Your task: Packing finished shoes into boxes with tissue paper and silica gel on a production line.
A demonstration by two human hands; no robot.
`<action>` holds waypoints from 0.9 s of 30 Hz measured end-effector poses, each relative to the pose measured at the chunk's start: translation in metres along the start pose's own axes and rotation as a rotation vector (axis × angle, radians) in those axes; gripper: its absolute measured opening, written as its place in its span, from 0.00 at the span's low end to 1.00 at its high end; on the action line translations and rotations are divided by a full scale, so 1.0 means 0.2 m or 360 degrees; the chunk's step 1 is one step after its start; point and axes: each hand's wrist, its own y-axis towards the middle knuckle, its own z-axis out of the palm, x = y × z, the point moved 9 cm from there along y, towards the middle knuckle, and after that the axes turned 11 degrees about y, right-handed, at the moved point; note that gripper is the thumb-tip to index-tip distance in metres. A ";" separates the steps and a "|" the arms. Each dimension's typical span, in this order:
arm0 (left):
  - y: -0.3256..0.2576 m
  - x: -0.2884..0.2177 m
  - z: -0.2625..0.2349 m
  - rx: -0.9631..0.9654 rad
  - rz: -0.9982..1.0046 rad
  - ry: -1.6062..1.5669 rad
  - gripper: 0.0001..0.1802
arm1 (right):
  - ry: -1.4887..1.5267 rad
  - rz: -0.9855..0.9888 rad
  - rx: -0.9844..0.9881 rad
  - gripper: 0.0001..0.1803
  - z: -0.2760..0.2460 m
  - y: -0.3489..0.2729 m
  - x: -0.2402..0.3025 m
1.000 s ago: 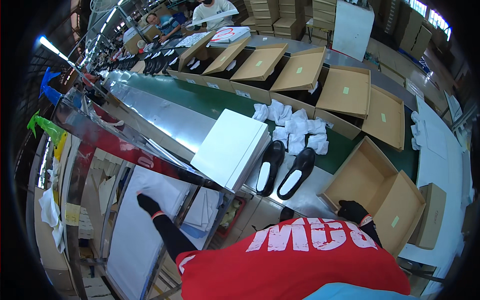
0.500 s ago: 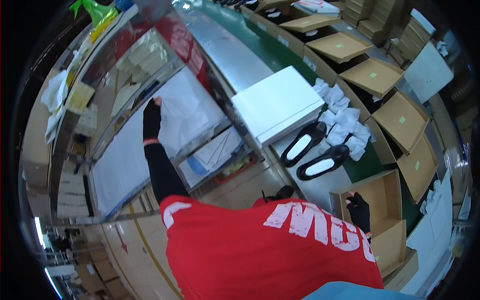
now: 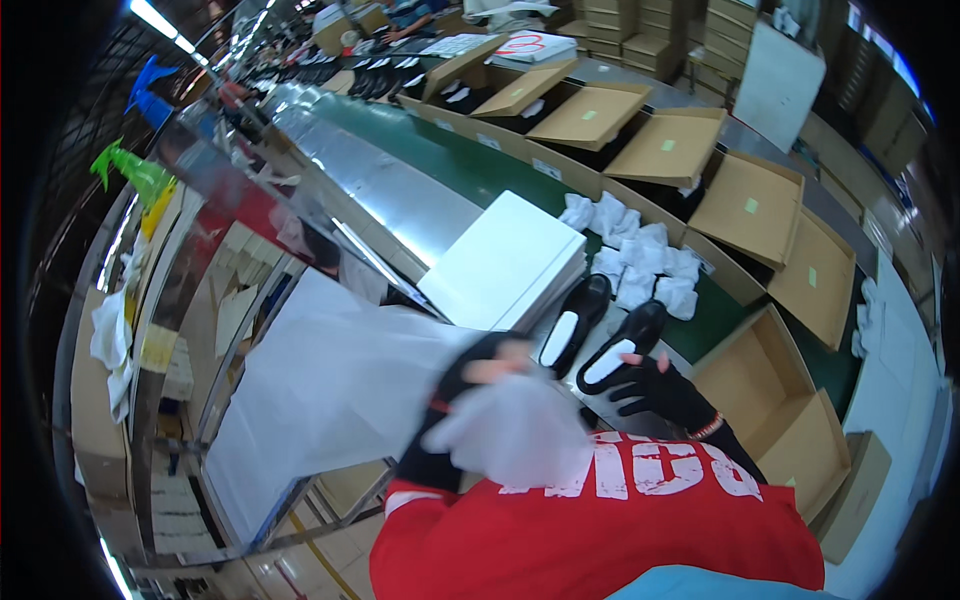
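My left hand [image 3: 500, 362], in a black fingerless glove and blurred by motion, grips a sheet of thin white tissue paper [image 3: 525, 435] in front of my red shirt. Part of the sheet hangs below the fingers, and white paper [image 3: 310, 370] spreads over the shelf to the left. My right hand [image 3: 655, 388], gloved the same way, is open with fingers apart at the heel of a black slip-on shoe [image 3: 640, 330]. Whether it touches the shoe I cannot tell. The other black shoe [image 3: 580, 312] lies alongside. Both have white insoles.
A white box stack [image 3: 505, 260] stands beyond the shoes. Crumpled white paper wads [image 3: 640, 250] lie on the green belt [image 3: 420, 165]. An open brown shoebox [image 3: 755, 375] sits right of my right hand. Several lidded brown boxes [image 3: 665, 145] line the far side.
My left hand has come from the paper stack toward my body, bringing tissue paper. My right hand has moved from the open shoebox to the shoes. The view has turned.
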 end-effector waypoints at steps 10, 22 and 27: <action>-0.01 -0.08 1.45 0.1412 0.0297 -0.0253 0.17 | -0.0127 -0.0644 -0.0684 0.26 -0.62 -0.51 0.25; 0.75 0.70 1.21 0.0833 0.0905 0.1924 0.43 | -0.0998 -0.1270 -0.1977 0.16 -1.14 -1.90 0.51; 1.02 0.85 1.42 0.1369 0.0475 0.1198 0.26 | -0.1361 -0.1393 -0.2344 0.15 -1.06 -2.44 0.52</action>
